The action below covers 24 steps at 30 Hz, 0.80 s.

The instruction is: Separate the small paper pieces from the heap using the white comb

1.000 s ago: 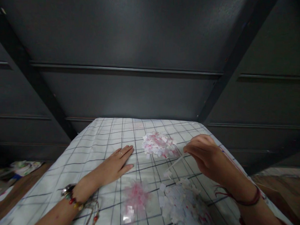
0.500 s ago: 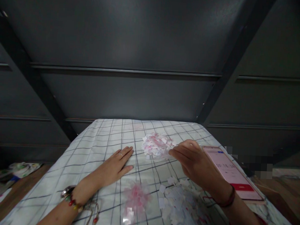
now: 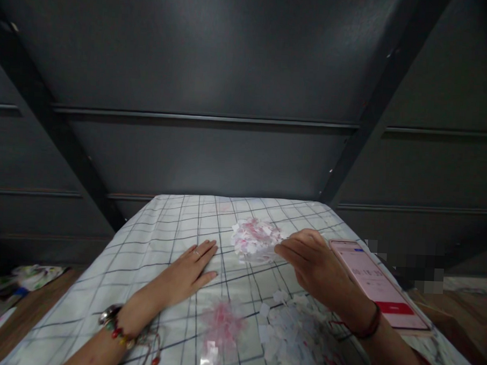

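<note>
Left hand (image 3: 187,274) lies palm down on the tabletop (image 3: 173,217), its grip open, fingers stretched out, thumb set apart; we note a thin ring (image 3: 197,251) on one finger and a beaded bracelet (image 3: 118,329) at the wrist. Right hand (image 3: 314,269) is bent at the right edge of the far heap (image 3: 253,239), a loose mound of small white and pink pieces. Its fingers are drawn together in a pinch, tips at or just beside the heap; we cannot tell whether that grip has anything in it, the spot being small and blurred. A dark red cord (image 3: 372,325) rings the right wrist. Nearer us, below the right hand, we record the near heap (image 3: 293,335), broader and mostly white, with a few pink flecks, reaching the bottom of the view. To its left, apart from it, sits a translucent pink cluster (image 3: 223,319), a shiny pale patch (image 3: 209,356) at its lower end. A phone (image 3: 380,288) lies face up beside the right forearm, screen lit, with blurred digits and a red bar. White cloth (image 3: 143,259) with dark grid lines covers the tabletop; a dark panelled wall (image 3: 212,159) stands behind it.
</note>
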### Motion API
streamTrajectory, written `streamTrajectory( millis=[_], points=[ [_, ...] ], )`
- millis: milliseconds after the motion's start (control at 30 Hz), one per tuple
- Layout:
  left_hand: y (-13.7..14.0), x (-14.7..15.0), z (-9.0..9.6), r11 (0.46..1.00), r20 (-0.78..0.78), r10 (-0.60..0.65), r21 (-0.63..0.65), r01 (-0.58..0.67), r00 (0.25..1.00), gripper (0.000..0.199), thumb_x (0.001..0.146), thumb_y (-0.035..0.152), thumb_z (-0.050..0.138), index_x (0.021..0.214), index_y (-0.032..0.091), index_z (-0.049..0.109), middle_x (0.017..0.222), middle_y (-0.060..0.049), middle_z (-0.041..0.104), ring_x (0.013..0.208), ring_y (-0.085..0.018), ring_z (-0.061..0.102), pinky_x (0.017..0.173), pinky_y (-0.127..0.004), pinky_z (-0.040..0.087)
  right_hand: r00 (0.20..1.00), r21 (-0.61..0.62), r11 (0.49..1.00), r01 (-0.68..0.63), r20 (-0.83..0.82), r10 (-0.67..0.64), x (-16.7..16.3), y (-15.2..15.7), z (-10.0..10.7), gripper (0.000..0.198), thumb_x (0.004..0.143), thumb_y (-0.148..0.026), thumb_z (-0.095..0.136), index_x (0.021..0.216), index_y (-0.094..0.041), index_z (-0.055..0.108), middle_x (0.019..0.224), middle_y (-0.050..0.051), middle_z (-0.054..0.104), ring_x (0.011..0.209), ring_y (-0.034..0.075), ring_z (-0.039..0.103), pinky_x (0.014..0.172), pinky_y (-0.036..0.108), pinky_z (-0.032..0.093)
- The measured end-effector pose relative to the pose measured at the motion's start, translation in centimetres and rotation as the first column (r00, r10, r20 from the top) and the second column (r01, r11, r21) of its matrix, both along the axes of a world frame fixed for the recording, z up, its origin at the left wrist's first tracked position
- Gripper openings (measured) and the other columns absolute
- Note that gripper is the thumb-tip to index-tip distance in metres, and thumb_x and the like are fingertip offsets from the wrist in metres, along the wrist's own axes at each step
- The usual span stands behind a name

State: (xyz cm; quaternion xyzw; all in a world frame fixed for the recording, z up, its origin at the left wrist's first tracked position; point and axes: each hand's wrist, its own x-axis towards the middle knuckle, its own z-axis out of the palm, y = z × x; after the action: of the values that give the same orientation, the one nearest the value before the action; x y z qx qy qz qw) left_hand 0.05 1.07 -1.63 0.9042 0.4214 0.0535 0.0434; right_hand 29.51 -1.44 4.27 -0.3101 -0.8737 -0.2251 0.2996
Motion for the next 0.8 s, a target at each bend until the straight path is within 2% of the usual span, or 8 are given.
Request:
streamTrajectory(
  millis=[133,300,500,667,800],
  points=[
    [0.1,-0.2,-0.3,1.000,0.006,-0.004,0.006,0.003,1.000,0.057,0.096,0.049,0.027,0.139,0.012,0.030,0.145,-0.017,0.030,0.132,-0.027,0.029,0.105,-0.044,0.027,0.998,-0.022,0.999,-0.050,-0.038,0.049,1.1,-0.2,0.3,0.031,0.074,0.005,0.037,0.085,-0.017,0.055,0.075,0.003,0.059,0.074,0.017,0.047,0.072,0.033,0.038],
    [0.2,-0.3,-0.6,1.000,0.016,-0.007,0.015,0.006,1.000,0.057,0.096,0.049,0.029,0.139,0.012,0.030,0.145,-0.015,0.032,0.131,-0.028,0.030,0.105,-0.044,0.028,0.998,0.016,1.000,-0.015,-0.055,0.016,1.7,0.1,-0.1,0.032,0.074,0.004,0.037,0.092,-0.017,0.055,0.078,0.004,0.059,0.075,0.017,0.047,0.071,0.035,0.037],
    [0.2,-0.3,-0.5,1.000,-0.006,-0.010,0.027,0.010,1.000,0.058,0.096,0.050,0.028,0.139,0.012,0.030,0.144,-0.016,0.033,0.130,-0.027,0.032,0.105,-0.043,0.028,1.000,-0.069,0.998,0.006,-0.028,-0.008,1.8,0.2,0.0,0.031,0.074,0.005,0.036,0.085,-0.019,0.055,0.074,0.002,0.058,0.072,0.016,0.046,0.070,0.032,0.036],
    [0.2,-0.3,-0.6,1.000,-0.043,-0.002,0.023,0.003,0.999,0.060,0.096,0.051,0.023,0.140,0.009,0.029,0.145,-0.018,0.030,0.132,-0.026,0.029,0.106,-0.043,0.027,0.995,0.004,0.997,0.072,-0.075,-0.071,2.3,0.3,0.2,0.031,0.074,0.003,0.037,0.086,-0.020,0.054,0.072,0.002,0.058,0.071,0.017,0.045,0.069,0.033,0.035],
    [0.2,-0.3,-0.7,1.000,-0.049,0.002,0.022,-0.001,0.999,0.060,0.096,0.051,0.022,0.140,0.010,0.029,0.145,-0.017,0.031,0.132,-0.026,0.029,0.106,-0.043,0.026,0.994,0.017,0.994,0.106,-0.030,-0.105,1.9,0.5,-0.2,0.034,0.072,0.005,0.037,0.089,-0.019,0.054,0.075,0.002,0.059,0.072,0.017,0.045,0.071,0.033,0.034]
  ],
)
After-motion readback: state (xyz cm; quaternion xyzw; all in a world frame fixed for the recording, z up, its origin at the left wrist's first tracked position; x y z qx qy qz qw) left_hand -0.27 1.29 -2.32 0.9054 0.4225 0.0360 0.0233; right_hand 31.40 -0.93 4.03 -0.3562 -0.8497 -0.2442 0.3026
